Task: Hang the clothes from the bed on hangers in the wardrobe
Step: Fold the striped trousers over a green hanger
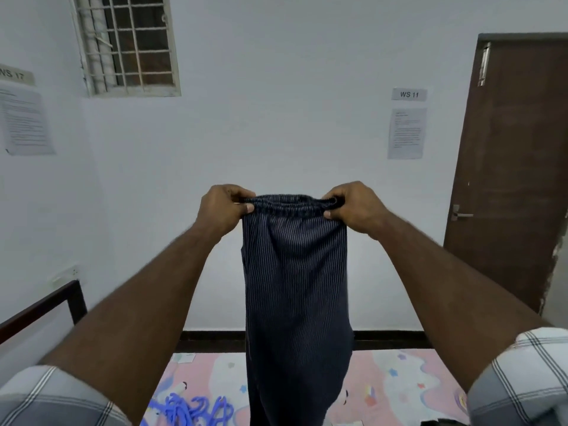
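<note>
One pair of dark pinstriped trousers (296, 272) held up at arm's length, hanging upright over bed (396, 379). Left hand (222, 210) pinches left end of elastic waistband, right hand (353, 207) pinches right end, fingers curled over fabric, thumbs in front. Tangle of blue hangers (190, 408) on pink patterned sheet by near edge, count unclear. Two paper notices (407, 133) on walls; one brown door (510, 167) at right; one barred window (126, 44) upper left.
</note>
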The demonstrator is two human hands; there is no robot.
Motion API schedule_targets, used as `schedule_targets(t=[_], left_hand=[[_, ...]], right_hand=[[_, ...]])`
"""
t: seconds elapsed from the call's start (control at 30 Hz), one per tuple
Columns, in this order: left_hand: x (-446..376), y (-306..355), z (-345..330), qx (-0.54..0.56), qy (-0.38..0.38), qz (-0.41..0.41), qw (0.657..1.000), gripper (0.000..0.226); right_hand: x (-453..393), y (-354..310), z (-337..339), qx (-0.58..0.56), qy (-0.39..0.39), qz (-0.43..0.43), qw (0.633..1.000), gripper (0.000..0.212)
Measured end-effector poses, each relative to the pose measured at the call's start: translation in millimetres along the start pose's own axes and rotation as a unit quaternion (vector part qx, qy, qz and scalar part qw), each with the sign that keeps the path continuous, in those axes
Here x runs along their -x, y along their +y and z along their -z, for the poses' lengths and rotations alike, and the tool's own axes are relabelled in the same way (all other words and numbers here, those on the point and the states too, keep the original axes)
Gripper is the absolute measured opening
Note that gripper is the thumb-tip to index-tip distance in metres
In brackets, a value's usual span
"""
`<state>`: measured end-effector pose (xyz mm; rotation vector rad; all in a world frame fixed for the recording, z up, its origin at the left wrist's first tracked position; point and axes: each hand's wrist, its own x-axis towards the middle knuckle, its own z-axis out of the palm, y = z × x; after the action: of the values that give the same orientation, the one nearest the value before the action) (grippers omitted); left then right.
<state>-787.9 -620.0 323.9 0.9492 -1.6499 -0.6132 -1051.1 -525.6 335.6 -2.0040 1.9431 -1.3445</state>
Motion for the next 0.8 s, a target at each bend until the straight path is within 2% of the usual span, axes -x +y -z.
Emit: schedule_targets(t=[0.03,0.13,0.23,0.33,0.43,0.53,0.63,0.8], left_hand=[[-1,2,0,-0.012,0.003,-0.004,1.000,0.021],[-4,9,2,0.046,0.042,-0.014,0.998,0.021],[0,6,0,0.023,0.035,-0.016,0.999,0.021],[2,-4,-1,0.055,0.044,-0.009,0.997,0.020],[5,-13,-1,0.038,0.036,-0.004,0.999,0.021],[9,-21,-3,0.069,0.031,-0.001,0.997,0.020],[17,-39,-3,0.049,-0.011,0.015,0.999,0.020],[48,-100,-16,0.043,-0.072,0.104,0.991,0.021]], right_hand=[[-1,-1,2,0.005,0.018,0.006,1.000,0.022],[-4,-11,8,-0.008,0.091,0.023,0.996,0.024],[-2,-17,5,0.044,0.064,0.033,0.996,0.026],[1,-17,2,0.030,0.099,0.041,0.994,0.026],[5,-16,-5,0.075,0.055,0.037,0.995,0.027],[10,-15,-6,0.039,0.109,0.029,0.993,0.026],[24,-7,-21,0.044,0.056,-0.003,0.997,0.027],[55,31,-66,0.037,-0.023,-0.074,0.996,0.027]])
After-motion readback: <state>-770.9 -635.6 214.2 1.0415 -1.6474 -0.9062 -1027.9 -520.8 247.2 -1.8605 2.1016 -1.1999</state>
